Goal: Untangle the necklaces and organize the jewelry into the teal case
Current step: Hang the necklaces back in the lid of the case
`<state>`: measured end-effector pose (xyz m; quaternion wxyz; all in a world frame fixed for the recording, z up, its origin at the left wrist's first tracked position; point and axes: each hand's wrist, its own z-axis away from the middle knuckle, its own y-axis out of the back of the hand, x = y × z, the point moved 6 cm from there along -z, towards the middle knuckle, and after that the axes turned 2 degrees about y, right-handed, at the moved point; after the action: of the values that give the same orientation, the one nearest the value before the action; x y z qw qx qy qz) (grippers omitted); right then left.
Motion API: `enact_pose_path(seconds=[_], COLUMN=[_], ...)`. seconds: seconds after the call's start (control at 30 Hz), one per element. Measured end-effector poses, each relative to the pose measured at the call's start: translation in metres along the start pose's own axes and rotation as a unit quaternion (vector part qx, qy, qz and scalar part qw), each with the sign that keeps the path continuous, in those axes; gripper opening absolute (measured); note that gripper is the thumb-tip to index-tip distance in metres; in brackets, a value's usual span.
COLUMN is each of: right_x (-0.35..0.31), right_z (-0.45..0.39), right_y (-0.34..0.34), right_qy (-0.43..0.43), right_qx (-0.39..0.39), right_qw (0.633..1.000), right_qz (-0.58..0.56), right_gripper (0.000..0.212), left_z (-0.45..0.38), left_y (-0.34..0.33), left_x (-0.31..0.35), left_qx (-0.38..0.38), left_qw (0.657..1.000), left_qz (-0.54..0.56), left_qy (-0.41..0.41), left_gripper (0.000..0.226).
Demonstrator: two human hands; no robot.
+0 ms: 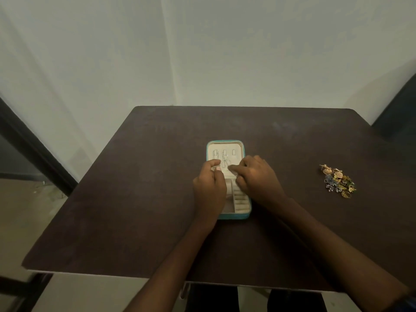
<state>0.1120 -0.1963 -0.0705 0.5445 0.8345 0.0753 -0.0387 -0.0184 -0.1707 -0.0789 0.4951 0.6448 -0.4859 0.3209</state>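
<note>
We see the teal case [242, 216] open mid-surface; left hand [209, 188] and right hand [256, 176] pinch at the necklaces [221, 159] hung in the lid. Tugging risks re-tangling; the jewelry pile [337, 180] waits near the right edge.

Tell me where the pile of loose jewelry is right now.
The pile of loose jewelry lies on the table at the right of the head view, apart from the open teal case.
</note>
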Motion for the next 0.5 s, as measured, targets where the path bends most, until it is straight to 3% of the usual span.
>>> enact_pose_path(seconds=[0.13,0.5], right_x=[-0.008,-0.017], right_z=[-0.001,-0.005], right_y=[0.001,-0.001], right_qy=[0.039,0.023], right_qx=[-0.025,-0.07], right_qw=[0.998,0.997], right_qz=[0.032,0.036], right_gripper=[0.03,0.031], left_z=[0.001,0.001], left_y=[-0.001,0.0], left_x=[0.0,0.001], left_qx=[0.002,-0.001], left_qw=[1.0,1.0], left_qz=[-0.006,-0.016], left_qy=[-0.008,-0.009], left_gripper=[0.023,0.026])
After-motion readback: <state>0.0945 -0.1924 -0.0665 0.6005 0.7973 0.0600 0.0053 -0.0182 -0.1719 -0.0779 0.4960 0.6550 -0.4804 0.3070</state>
